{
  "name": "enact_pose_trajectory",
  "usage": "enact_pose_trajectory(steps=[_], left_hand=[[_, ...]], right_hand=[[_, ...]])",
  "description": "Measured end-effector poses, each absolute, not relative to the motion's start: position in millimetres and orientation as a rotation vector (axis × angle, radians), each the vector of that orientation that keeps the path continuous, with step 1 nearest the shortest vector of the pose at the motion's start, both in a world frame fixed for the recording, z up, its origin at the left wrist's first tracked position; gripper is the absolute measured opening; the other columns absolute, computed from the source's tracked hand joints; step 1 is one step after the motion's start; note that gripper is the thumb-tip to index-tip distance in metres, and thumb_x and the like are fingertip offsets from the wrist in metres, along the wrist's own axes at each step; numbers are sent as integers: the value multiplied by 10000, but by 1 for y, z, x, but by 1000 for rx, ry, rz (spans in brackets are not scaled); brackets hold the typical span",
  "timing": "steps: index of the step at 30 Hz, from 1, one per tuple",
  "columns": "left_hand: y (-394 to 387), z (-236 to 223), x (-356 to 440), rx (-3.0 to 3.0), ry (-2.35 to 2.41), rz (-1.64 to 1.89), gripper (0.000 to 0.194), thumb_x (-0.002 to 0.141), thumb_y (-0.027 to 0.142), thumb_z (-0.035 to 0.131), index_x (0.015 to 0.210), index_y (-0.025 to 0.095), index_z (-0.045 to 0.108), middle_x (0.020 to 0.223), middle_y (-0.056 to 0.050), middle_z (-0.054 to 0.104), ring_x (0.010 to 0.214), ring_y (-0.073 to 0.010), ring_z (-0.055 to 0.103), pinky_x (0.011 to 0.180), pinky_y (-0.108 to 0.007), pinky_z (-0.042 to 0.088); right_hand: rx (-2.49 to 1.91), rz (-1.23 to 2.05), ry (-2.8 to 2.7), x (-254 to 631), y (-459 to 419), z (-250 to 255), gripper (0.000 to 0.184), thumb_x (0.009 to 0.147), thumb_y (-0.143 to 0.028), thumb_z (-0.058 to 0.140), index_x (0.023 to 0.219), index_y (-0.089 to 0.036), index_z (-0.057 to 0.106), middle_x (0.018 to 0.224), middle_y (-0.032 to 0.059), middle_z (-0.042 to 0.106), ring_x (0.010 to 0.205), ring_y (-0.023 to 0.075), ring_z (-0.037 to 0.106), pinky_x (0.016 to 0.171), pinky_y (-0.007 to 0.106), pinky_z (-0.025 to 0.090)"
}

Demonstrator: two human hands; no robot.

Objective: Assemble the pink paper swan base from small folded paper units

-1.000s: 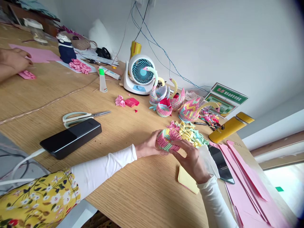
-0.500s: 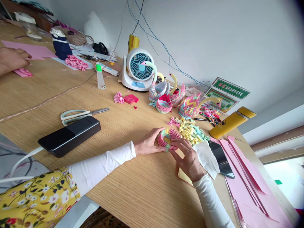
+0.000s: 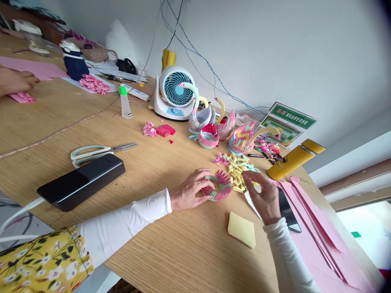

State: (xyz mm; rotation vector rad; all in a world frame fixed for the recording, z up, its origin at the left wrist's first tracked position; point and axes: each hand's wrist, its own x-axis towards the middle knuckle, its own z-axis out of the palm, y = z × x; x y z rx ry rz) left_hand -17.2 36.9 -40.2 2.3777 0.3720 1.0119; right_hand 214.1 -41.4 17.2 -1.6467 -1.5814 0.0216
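Cupping paper ring, left hand, right hand open over folded pieces, swans behind.

Place: a paper-craft workroom, home-like.
Desk: wood-grain, crowded with craft stuff.
Finished work: folded paper swans in a row.
Materials: loose folded pieces, pink paper sheets.
Tools: scissors, glue bottle.
Extras: small fan, bare white wall.

head-worn view, looking forward and down, tilted, close over the wooden table
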Motion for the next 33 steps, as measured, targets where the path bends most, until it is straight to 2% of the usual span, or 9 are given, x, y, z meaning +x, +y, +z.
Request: enact_pose_trajectory(steps=[4, 8, 13, 18, 24, 29, 33], left_hand=[[35, -38, -17, 2391, 397, 1020, 157, 791, 210, 660, 937, 183, 609, 1223, -109, 510, 1292, -247, 352, 1083, -416, 334], [34, -38, -17, 2378, 396, 1045, 149, 790, 206, 658, 931, 191, 610, 1208, -105, 512, 1275, -249, 365, 1072, -416, 351], [34, -38, -16, 2389, 398, 1062, 150, 787, 189, 654, 929, 189, 609, 1203, -105, 508, 1265, -246, 370, 1071, -414, 356], [34, -37, -16, 2387, 398, 1066, 159, 780, 189, 661, 929, 194, 609, 1205, -102, 506, 1257, -248, 373, 1071, -418, 355], [33, -37, -17, 2393, 405, 1067, 152, 784, 195, 653, 930, 190, 611, 1206, -103, 507, 1249, -243, 380, 1072, -403, 348], [32, -36, -18, 2405, 429, 1053, 182, 778, 240, 658, 951, 200, 619, 1218, -107, 511, 1256, -267, 376, 1068, -429, 336], [32, -36, -17, 2406, 445, 1065, 175, 774, 225, 654, 945, 202, 621, 1224, -104, 514, 1256, -267, 379, 1064, -424, 335]], right_hand=[[-1910, -166, -1501, 264, -12, 13, 267, 819, -345, 532, 944, -161, 679, 842, 76, 722, 731, 204, 666, 680, 316, 506], [-2241, -273, -1648, 293, 10, 10, 227, 802, -254, 517, 935, -184, 686, 857, 64, 731, 761, 202, 664, 672, 301, 448], [-2376, -251, -1763, 295, 19, 3, 168, 768, -288, 565, 853, -239, 701, 824, 25, 737, 803, 226, 663, 706, 340, 393], [-2467, -270, -1828, 289, 26, -6, 197, 761, -319, 592, 912, -250, 696, 913, 26, 732, 895, 244, 650, 761, 367, 372], [-2498, -327, -1863, 287, 27, -5, 205, 785, -212, 537, 899, -240, 706, 921, 44, 733, 866, 239, 654, 808, 388, 346], [-2492, -381, -1803, 289, 16, 2, 254, 820, -214, 481, 955, -242, 694, 951, 64, 726, 876, 241, 647, 752, 357, 345], [-2452, -374, -1841, 286, 15, -1, 201, 825, -263, 509, 956, -237, 659, 965, 46, 724, 866, 224, 643, 762, 348, 332]])
